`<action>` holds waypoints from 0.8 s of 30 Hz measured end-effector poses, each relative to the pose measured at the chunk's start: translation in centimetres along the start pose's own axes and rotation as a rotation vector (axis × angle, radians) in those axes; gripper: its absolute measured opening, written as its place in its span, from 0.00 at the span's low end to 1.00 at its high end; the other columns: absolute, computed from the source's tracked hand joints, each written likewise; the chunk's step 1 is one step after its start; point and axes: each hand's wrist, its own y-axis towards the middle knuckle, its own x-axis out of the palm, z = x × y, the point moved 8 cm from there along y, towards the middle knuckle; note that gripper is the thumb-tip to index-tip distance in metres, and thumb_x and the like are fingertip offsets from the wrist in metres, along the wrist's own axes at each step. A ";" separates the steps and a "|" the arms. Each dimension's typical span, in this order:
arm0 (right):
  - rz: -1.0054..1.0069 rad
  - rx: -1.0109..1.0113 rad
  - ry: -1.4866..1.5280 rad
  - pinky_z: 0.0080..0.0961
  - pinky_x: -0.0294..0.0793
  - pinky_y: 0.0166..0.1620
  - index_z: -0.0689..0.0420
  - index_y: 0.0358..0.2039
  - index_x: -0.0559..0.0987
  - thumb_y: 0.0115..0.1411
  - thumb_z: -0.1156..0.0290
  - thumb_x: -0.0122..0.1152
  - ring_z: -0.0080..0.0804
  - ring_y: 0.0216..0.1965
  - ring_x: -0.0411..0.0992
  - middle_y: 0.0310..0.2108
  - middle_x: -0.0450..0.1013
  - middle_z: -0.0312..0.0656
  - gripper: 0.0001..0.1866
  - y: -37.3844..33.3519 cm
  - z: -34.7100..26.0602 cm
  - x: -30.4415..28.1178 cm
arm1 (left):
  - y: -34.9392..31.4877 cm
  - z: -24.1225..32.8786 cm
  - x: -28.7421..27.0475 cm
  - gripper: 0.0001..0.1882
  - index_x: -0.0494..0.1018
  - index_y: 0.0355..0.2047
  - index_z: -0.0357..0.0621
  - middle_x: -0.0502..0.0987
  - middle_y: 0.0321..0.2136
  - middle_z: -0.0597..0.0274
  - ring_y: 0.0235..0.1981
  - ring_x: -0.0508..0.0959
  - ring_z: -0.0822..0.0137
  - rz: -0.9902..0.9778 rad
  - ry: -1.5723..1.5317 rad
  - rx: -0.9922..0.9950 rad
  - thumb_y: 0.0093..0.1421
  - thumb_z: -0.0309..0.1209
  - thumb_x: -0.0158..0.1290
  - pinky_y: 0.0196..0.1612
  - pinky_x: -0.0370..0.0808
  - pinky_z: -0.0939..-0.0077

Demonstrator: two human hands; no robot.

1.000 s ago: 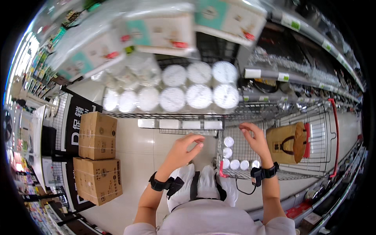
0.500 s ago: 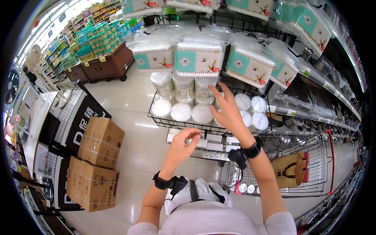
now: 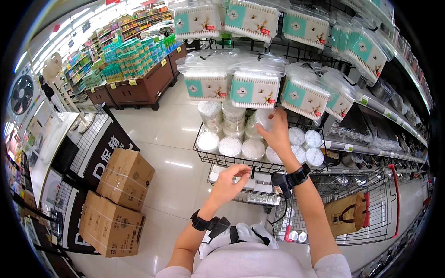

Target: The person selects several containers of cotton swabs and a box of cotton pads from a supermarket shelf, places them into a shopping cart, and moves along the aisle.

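My right hand (image 3: 278, 134) reaches into the black wire basket (image 3: 215, 159) and grips a clear round tub of cotton swabs (image 3: 264, 118) by its top edge, fingers at the far side and thumb at the near side. That tub leans a little, beside an upright stack of like tubs (image 3: 233, 119). Shorter tubs with white swab tops (image 3: 230, 146) fill the basket's near row. My left hand (image 3: 228, 183) hovers in front of the basket, fingers loosely curled, thumb apart from them, holding nothing. Black bands with small devices circle both wrists.
Bagged cotton swab packs (image 3: 255, 90) hang on hooks just above the basket. A shopping cart (image 3: 371, 208) with a brown paper bag (image 3: 345, 213) stands at right. Two cardboard boxes (image 3: 111, 227) are stacked at left. Metal shelves (image 3: 398, 113) line the right.
My right hand has closed from spread fingers onto a tub, which now tilts. My view has shifted, so the basket and packs appear lower and farther right. My left hand keeps its curl.
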 end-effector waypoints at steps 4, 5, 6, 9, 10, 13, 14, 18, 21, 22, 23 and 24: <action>0.117 0.052 0.081 0.33 0.60 0.47 0.62 0.37 0.63 0.38 0.69 0.65 0.46 0.43 0.59 0.39 0.59 0.49 0.26 -2.5 0.2 -2.7 | -0.4 -0.7 0.0 0.09 0.70 0.35 0.36 0.74 0.30 0.59 0.31 0.75 0.69 0.029 -0.020 -0.014 0.52 0.23 0.50 0.36 0.71 0.79; 0.115 0.104 0.136 0.32 0.59 0.48 0.62 0.39 0.63 0.38 0.69 0.64 0.45 0.44 0.59 0.39 0.58 0.49 0.27 -3.6 0.6 -3.1 | -0.4 -0.6 -0.1 0.09 0.70 0.35 0.36 0.74 0.30 0.59 0.31 0.75 0.69 0.042 -0.019 -0.003 0.52 0.23 0.50 0.35 0.71 0.79; 0.109 0.157 0.189 0.31 0.59 0.48 0.61 0.40 0.63 0.38 0.70 0.64 0.44 0.44 0.58 0.40 0.58 0.48 0.28 -4.8 1.0 -3.3 | -0.4 -0.8 -0.3 0.10 0.70 0.35 0.36 0.74 0.30 0.58 0.31 0.75 0.69 0.056 -0.022 0.006 0.52 0.23 0.50 0.35 0.71 0.79; 0.092 0.287 0.468 0.29 0.63 0.47 0.59 0.44 0.60 0.41 0.71 0.63 0.36 0.46 0.60 0.43 0.57 0.44 0.30 -8.5 0.5 -4.4 | -0.2 -1.1 -0.3 0.23 0.64 0.45 0.38 0.70 0.41 0.56 0.39 0.72 0.66 0.113 -0.019 -0.012 0.48 0.27 0.56 0.39 0.69 0.74; 0.087 0.349 0.601 0.29 0.65 0.47 0.58 0.45 0.58 0.41 0.71 0.62 0.34 0.46 0.60 0.44 0.57 0.44 0.30 -9.6 -0.1 -4.8 | -0.1 -1.1 -0.3 0.27 0.62 0.48 0.39 0.68 0.43 0.55 0.40 0.72 0.66 0.149 -0.011 -0.024 0.46 0.28 0.57 0.40 0.69 0.73; 0.080 0.517 1.061 0.29 0.66 0.47 0.55 0.49 0.55 0.46 0.72 0.57 0.32 0.49 0.60 0.47 0.57 0.41 0.30 -12.9 -0.7 -5.5 | -0.1 -0.3 1.4 0.44 0.53 0.54 0.40 0.63 0.48 0.55 0.47 0.67 0.62 0.083 -0.077 0.012 0.39 0.34 0.64 0.45 0.66 0.68; 0.103 0.575 1.223 0.31 0.66 0.48 0.54 0.49 0.54 0.47 0.71 0.56 0.33 0.49 0.59 0.47 0.57 0.41 0.30 -13.9 -0.7 -5.5 | 0.0 0.4 1.9 0.46 0.52 0.55 0.40 0.63 0.48 0.55 0.48 0.66 0.62 0.062 -0.098 0.038 0.37 0.35 0.65 0.46 0.66 0.68; -0.070 0.754 1.620 0.43 0.59 0.52 0.50 0.55 0.53 0.47 0.58 0.50 0.40 0.55 0.56 0.54 0.55 0.40 0.34 -16.9 -2.4 -4.2 | -0.4 3.3 4.1 0.48 0.54 0.53 0.37 0.60 0.51 0.54 0.51 0.63 0.61 -0.098 -0.086 0.266 0.31 0.32 0.67 0.52 0.61 0.68; -0.197 0.748 1.621 0.42 0.56 0.55 0.50 0.58 0.51 0.49 0.57 0.48 0.40 0.57 0.53 0.56 0.52 0.41 0.35 -18.2 -3.4 -4.1 | -1.0 5.6 4.5 0.46 0.58 0.50 0.37 0.63 0.48 0.53 0.50 0.63 0.59 -0.108 -0.031 0.406 0.28 0.31 0.67 0.52 0.60 0.67; -0.204 0.782 1.660 0.41 0.56 0.56 0.51 0.58 0.51 0.50 0.57 0.48 0.39 0.57 0.53 0.57 0.52 0.41 0.35 -18.7 -3.4 -3.9 | -1.3 6.1 4.7 0.46 0.59 0.50 0.38 0.64 0.48 0.53 0.50 0.63 0.58 -0.128 -0.006 0.449 0.27 0.31 0.67 0.52 0.60 0.66; -0.212 0.817 1.699 0.40 0.55 0.56 0.52 0.58 0.51 0.50 0.56 0.48 0.38 0.58 0.53 0.57 0.52 0.42 0.36 -19.4 -3.2 -3.6 | -1.5 6.1 5.0 0.45 0.60 0.49 0.38 0.65 0.47 0.53 0.50 0.63 0.57 -0.141 -0.032 0.433 0.26 0.31 0.67 0.52 0.60 0.64; -0.220 0.850 1.739 0.39 0.54 0.57 0.53 0.58 0.51 0.51 0.56 0.48 0.37 0.58 0.53 0.57 0.52 0.42 0.36 -19.9 -3.2 -3.3 | -1.7 6.2 5.2 0.46 0.60 0.49 0.38 0.65 0.47 0.53 0.50 0.63 0.57 -0.167 -0.059 0.441 0.26 0.31 0.68 0.52 0.60 0.64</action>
